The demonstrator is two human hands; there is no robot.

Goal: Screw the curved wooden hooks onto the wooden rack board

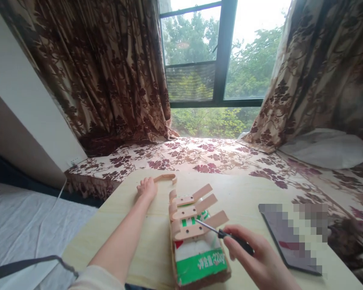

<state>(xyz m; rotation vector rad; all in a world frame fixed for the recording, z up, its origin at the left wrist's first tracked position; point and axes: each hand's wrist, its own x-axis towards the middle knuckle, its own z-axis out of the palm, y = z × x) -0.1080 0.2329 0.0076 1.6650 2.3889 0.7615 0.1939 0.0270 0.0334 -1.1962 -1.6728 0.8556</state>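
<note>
My right hand [251,249] is closed round the dark handle of a screwdriver [210,228]. Its metal shaft points left, the tip close to the middle of three bent wooden strips [190,231]. Dark screw heads show on these strips, which lie across a green and white box [201,266]; their left ends curl up and their right ends stick out past it. Farther off, my left hand [147,188] has its fingers closed on the left end of another bent wooden strip [166,177] with a hooked right end. The fingertips there are partly hidden.
A pale wooden table [115,209] carries these things. On its right lies a dark tablet [286,237], partly blurred out. Behind the table is a window ledge with floral cloth [211,155], between patterned curtains [121,80]. A dark strap [33,262] crosses at lower left.
</note>
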